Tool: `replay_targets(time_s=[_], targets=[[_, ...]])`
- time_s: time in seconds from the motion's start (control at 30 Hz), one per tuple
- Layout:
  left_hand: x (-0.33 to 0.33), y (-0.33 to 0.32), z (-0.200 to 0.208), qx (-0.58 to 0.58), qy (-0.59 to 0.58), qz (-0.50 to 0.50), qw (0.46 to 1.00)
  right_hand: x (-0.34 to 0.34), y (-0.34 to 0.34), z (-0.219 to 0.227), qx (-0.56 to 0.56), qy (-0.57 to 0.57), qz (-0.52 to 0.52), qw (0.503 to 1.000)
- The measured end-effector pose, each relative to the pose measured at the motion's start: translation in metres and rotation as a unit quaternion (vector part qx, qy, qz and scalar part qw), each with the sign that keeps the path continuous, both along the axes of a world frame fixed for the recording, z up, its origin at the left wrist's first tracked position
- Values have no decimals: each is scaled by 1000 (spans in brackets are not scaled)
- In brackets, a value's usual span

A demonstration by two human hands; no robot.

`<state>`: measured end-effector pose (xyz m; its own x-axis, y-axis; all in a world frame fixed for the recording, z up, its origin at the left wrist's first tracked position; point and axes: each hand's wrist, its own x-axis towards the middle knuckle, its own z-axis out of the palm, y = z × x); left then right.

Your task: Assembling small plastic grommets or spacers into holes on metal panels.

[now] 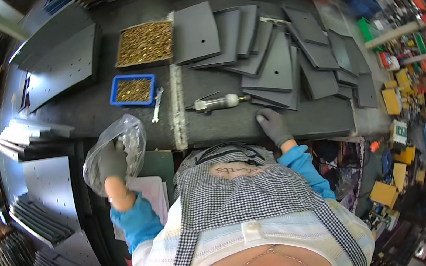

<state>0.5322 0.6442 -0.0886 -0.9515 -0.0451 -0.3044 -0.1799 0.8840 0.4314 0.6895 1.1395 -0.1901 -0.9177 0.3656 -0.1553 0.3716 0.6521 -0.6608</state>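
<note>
My left hand (pixel 112 161), in a grey glove, reaches into a clear plastic bag (pixel 133 128) at the table's near left edge. The crinkled plastic covers its fingers, so whether they grip anything is hidden. My right hand (pixel 274 126), gloved in grey too, rests with curled fingers on the dark table (pixel 228 122) near its front edge; nothing shows in it. Just beyond and left of that hand lies a pneumatic screwdriver (pixel 217 102) with a silver body. A small wrench (pixel 157 105) lies beside a blue tray (pixel 150 82) of brass-coloured small fasteners.
A larger cardboard box (pixel 170 58) of similar pieces stands behind the tray. Dark grey metal panels (pixel 276 72) lie overlapping across the middle and right. Larger bent panels (pixel 62 67) stand at the far left. Stacked metal strips (pixel 40 220) sit at my left side.
</note>
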Motion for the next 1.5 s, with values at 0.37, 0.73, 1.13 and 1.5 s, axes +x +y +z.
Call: replay_targets(time_s=[0.37,0.73,1.13,1.5], targets=[[41,281,56,518,-65,-148,840,-18,4,106,-413,47,32,909],[62,375,29,381,109,-279,874,-21,47,124,-495,150,27,855],[59,342,5,419,-106,-181,884,-26,37,107,-215,201,182,938],[33,339,-20,804,-397,9,442,-34,19,123,-244,232,49,940]])
